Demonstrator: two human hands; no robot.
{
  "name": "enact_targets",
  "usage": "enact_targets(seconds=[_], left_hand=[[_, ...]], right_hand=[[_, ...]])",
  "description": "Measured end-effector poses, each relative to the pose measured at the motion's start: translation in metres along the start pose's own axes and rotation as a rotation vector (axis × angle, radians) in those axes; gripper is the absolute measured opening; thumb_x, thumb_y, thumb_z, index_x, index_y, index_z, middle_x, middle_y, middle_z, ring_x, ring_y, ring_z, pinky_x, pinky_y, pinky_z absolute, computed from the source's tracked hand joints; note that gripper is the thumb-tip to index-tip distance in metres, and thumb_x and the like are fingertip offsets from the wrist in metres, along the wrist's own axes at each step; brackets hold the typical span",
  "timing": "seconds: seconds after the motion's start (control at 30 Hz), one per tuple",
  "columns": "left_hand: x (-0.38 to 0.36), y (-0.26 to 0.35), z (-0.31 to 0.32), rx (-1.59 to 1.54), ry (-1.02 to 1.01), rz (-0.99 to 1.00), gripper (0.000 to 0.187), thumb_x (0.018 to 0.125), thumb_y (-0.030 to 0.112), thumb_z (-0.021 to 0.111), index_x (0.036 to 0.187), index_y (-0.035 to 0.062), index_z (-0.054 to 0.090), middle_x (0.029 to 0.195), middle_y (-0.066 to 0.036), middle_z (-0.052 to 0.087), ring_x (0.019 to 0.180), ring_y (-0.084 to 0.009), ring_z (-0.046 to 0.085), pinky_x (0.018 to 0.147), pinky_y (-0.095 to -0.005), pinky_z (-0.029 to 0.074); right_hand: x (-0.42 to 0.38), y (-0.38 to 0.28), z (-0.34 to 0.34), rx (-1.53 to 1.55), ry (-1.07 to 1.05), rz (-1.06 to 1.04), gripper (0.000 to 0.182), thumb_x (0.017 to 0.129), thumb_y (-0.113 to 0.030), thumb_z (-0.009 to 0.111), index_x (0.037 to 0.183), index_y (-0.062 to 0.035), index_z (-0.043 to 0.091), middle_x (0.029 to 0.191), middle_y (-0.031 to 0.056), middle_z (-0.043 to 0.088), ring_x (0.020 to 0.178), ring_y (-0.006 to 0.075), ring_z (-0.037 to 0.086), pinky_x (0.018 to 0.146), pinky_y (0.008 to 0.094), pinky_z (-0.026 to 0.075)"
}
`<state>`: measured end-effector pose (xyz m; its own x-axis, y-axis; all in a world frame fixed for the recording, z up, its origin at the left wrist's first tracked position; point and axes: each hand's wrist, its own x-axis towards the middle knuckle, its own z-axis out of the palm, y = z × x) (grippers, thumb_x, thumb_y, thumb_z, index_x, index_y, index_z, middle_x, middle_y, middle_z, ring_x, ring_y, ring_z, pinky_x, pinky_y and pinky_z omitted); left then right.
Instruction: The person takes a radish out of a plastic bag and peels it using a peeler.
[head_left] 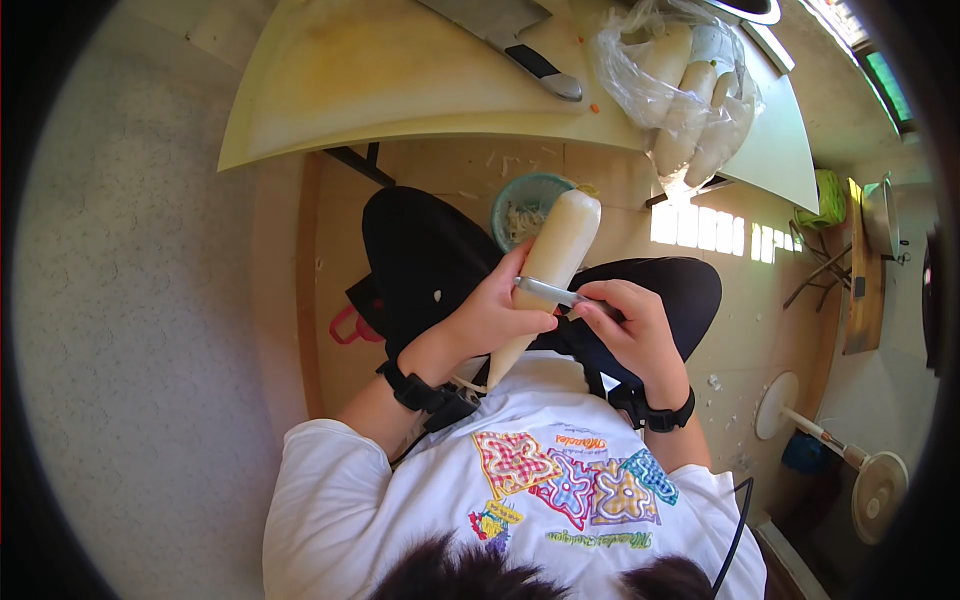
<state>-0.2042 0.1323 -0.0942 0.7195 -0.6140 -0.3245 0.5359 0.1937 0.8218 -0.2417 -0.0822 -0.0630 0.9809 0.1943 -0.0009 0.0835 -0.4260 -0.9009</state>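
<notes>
A long white radish (566, 232) slants across my lap, its thick end pointing away from me and its thin tip near my shirt. My left hand (492, 307) is wrapped round its middle from the left side. In my right hand (632, 325) is a peeler (548, 291) with a metal head, which lies across the radish. The fingers of my right hand are closed on the peeler's handle. Beyond the radish, on the floor between my knees, stands a blue-green basin (510, 195) with pale peelings (524, 220) in it.
A table (330, 80) stands in front of me, with a cleaver (520, 50) and a clear plastic bag (640, 80) of several white radishes on it. Scraps lie on the floor around the basin. At the right are a fan (880, 495) and a folding stand (825, 265).
</notes>
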Motion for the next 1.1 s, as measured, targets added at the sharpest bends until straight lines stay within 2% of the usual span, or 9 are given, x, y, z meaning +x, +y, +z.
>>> enact_targets(seconds=[0.2,0.5,0.6,0.67,0.7,0.77,0.87,0.93,1.1], left_hand=[[-0.001,0.004,0.000,0.028,-0.027,-0.024,0.089,0.075,-0.004,0.069,0.151,0.0059,0.025,0.134,-0.012,0.055,0.122,-0.0196,0.055,0.100,-0.0347,0.048],[0.000,0.001,-0.001,0.021,-0.074,-0.007,0.092,0.076,-0.005,0.069,0.153,0.0049,0.021,0.137,-0.013,0.053,0.128,-0.0208,0.051,0.104,-0.0357,0.045],[0.001,0.003,0.000,0.063,-0.076,0.016,0.092,0.076,-0.005,0.069,0.154,0.0054,0.021,0.131,-0.011,0.055,0.116,-0.0184,0.058,0.095,-0.0337,0.050],[-0.003,0.010,0.004,0.113,-0.032,-0.088,0.091,0.076,-0.004,0.069,0.154,0.0068,0.022,0.122,-0.008,0.056,0.100,-0.0145,0.061,0.082,-0.0310,0.054],[-0.003,0.009,0.004,0.113,-0.032,-0.089,0.091,0.076,-0.004,0.069,0.154,0.0068,0.022,0.122,-0.008,0.056,0.100,-0.0145,0.061,0.082,-0.0310,0.054],[-0.003,0.004,0.005,0.128,-0.016,-0.090,0.091,0.076,-0.003,0.069,0.154,0.0081,0.023,0.115,-0.006,0.056,0.089,-0.0116,0.060,0.071,-0.0284,0.053],[-0.005,-0.001,0.004,0.113,0.004,-0.072,0.091,0.076,-0.003,0.069,0.154,0.0083,0.023,0.116,-0.007,0.056,0.090,-0.0120,0.060,0.072,-0.0282,0.054],[-0.004,0.004,0.005,0.114,0.002,-0.084,0.091,0.076,-0.003,0.069,0.154,0.0081,0.023,0.116,-0.007,0.056,0.090,-0.0121,0.060,0.073,-0.0283,0.054],[-0.004,0.006,0.004,0.143,-0.006,-0.104,0.090,0.076,-0.002,0.069,0.153,0.0077,0.024,0.118,-0.007,0.055,0.091,-0.0120,0.060,0.074,-0.0284,0.053]], right_hand=[[-0.002,0.006,0.001,-0.164,0.025,-0.089,0.017,0.085,-0.017,0.074,0.098,-0.0067,0.071,0.067,0.0070,0.057,0.056,0.0218,0.056,0.052,0.0329,0.043],[-0.006,0.011,0.004,-0.195,0.089,-0.147,0.018,0.085,-0.018,0.075,0.098,-0.0077,0.071,0.066,0.0063,0.056,0.054,0.0213,0.055,0.050,0.0327,0.043],[-0.007,0.011,0.003,-0.199,0.098,-0.124,0.017,0.085,-0.018,0.074,0.098,-0.0070,0.071,0.068,0.0068,0.058,0.056,0.0213,0.057,0.051,0.0322,0.044],[-0.004,0.016,-0.001,-0.171,0.134,-0.126,0.016,0.085,-0.017,0.074,0.097,-0.0066,0.071,0.069,0.0072,0.059,0.057,0.0214,0.057,0.052,0.0321,0.044],[-0.002,0.018,-0.003,-0.144,0.170,-0.129,0.016,0.085,-0.017,0.074,0.097,-0.0062,0.071,0.070,0.0077,0.060,0.058,0.0215,0.058,0.052,0.0320,0.045],[-0.002,0.014,-0.007,-0.165,0.129,-0.100,0.014,0.086,-0.015,0.073,0.096,-0.0055,0.071,0.072,0.0086,0.063,0.059,0.0218,0.060,0.054,0.0312,0.046],[-0.003,0.012,-0.007,-0.195,0.092,-0.074,0.014,0.086,-0.015,0.072,0.097,-0.0056,0.071,0.073,0.0088,0.063,0.060,0.0219,0.060,0.055,0.0307,0.047],[-0.003,0.011,-0.005,-0.185,0.094,-0.056,0.013,0.086,-0.008,0.071,0.097,-0.0004,0.069,0.076,0.0093,0.065,0.063,0.0200,0.059,0.059,0.0294,0.047],[0.000,0.021,-0.004,-0.171,0.204,-0.098,0.014,0.087,-0.014,0.072,0.096,-0.0046,0.071,0.074,0.0091,0.064,0.061,0.0221,0.060,0.055,0.0307,0.047]])
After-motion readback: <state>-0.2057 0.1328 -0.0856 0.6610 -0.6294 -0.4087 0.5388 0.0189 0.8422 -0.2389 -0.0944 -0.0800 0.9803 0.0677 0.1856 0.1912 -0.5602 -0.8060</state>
